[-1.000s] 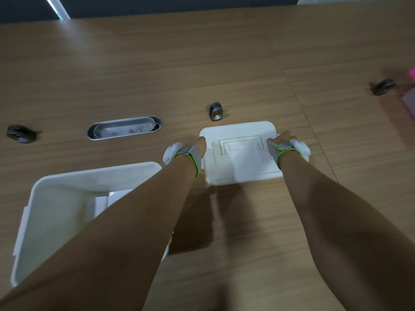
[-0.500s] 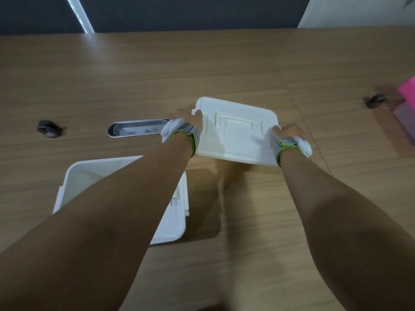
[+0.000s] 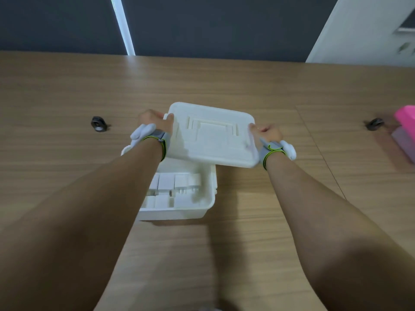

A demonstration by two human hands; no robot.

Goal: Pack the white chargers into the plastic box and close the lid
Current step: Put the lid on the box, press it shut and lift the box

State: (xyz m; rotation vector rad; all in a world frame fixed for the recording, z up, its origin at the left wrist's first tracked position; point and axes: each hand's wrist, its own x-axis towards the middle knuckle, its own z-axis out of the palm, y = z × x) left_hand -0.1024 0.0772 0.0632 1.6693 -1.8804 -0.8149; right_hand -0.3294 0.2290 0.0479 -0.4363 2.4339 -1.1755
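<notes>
The white plastic lid (image 3: 211,140) is up in the air, tilted, above the far part of the white plastic box (image 3: 202,209). My left hand (image 3: 155,121) grips the lid's left edge and my right hand (image 3: 267,133) grips its right edge. Several white chargers (image 3: 175,189) lie side by side inside the box, which stands open on the wooden table (image 3: 247,232). My left forearm hides the box's left side.
A small dark round object (image 3: 98,124) lies on the table to the left, and another one (image 3: 374,124) to the right. A pink box (image 3: 406,131) sits at the right edge. A dark wall rises behind the table's far edge.
Both hands have lifted the lid off the table and carried it left, over the box. The camera view has tilted up, so the box now sits near the middle.
</notes>
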